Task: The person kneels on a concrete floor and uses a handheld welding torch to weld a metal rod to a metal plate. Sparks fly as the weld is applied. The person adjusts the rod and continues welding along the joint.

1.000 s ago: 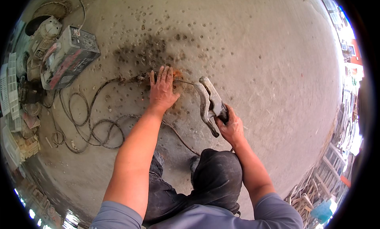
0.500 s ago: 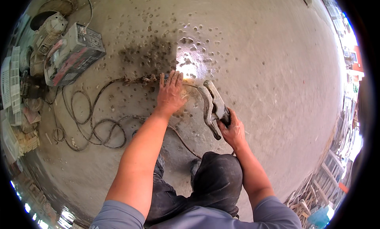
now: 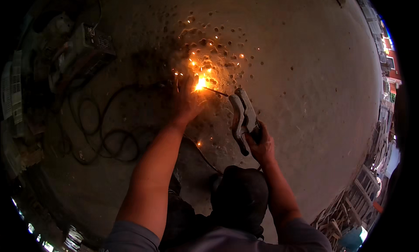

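Observation:
My right hand (image 3: 263,148) is wrapped round the handle of a welding electrode holder (image 3: 245,117), whose pale jaws point up and left. A thin welding rod (image 3: 217,92) runs from the jaws to a bright orange arc (image 3: 201,83) on the floor. Sparks scatter around and above that glow. Just left of the arc is my left hand (image 3: 188,107), fingers stretched out and pointing away from me. Darkness and glare blur its fingertips, and whatever lies beneath them is hidden.
Looped cable (image 3: 102,138) lies on the pitted concrete floor (image 3: 314,103) at left. Beyond it stands a boxy machine (image 3: 89,47), dim in shadow. Another cable (image 3: 203,156) passes near my knee (image 3: 240,191). Wooden slats and scrap (image 3: 360,186) are piled along the right edge.
The white-lit patch has given way to an orange, sparking arc, and the whole picture has darkened. My right hand and the electrode holder have shifted slightly right. The left hand stays nearly in place.

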Demonstrator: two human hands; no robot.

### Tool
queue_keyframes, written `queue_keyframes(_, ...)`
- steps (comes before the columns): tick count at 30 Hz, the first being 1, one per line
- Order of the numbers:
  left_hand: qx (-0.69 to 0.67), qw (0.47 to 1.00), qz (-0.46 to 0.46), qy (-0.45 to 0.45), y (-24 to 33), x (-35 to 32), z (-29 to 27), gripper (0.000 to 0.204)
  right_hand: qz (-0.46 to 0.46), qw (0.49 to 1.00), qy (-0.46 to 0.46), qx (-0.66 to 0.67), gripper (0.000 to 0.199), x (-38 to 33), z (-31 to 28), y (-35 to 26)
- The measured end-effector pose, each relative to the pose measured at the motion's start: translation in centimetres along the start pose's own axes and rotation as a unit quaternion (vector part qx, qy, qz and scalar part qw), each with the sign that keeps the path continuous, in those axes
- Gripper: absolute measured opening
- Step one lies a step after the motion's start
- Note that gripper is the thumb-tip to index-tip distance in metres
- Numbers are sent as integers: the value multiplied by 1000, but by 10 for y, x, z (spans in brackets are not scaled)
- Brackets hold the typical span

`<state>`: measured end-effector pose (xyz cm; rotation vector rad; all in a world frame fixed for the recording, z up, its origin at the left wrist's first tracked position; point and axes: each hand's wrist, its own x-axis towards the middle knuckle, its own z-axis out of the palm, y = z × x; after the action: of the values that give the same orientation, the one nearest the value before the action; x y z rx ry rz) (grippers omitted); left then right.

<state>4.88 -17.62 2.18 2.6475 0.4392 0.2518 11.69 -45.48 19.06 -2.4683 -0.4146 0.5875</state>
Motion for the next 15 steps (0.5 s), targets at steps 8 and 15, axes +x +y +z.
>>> queue_keyframes(8,11,996,-54,-73,13,16,-39,100,-13,999,15,-34,56,-1,2,3)
queue_keyframes(15,57,989,-75,-110,12,15,-45,98,-6,999,-5,-46,57,0,1,2)
